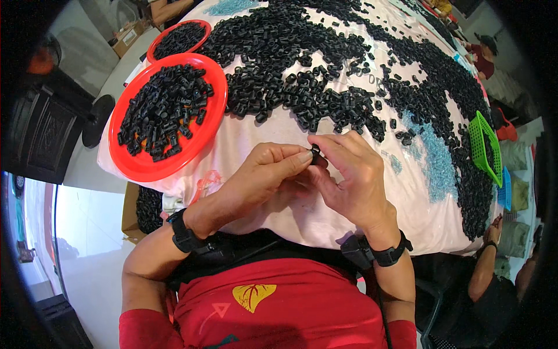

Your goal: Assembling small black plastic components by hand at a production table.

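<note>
A small black plastic part [315, 152], ring-like in shape, is held up in front of my body above the pale cloth. Thumb and forefinger of my left hand [264, 173] pinch it from the left. On its other side, my right hand [356, 177] grips the same part between thumb and forefinger. My fingers cover some of it, so its full form is hidden. Just beyond my hands lies a wide heap of similar black parts [308, 96], loose on the cloth.
Red round trays [220, 125], [208, 29] at the left hold black parts. Small clear-bluish pieces [440, 168] lie in a patch at the right, near a green basket [479, 152]. A cardboard box [131, 215] stands below the table's left edge. Another person's arm [485, 262] shows at the right.
</note>
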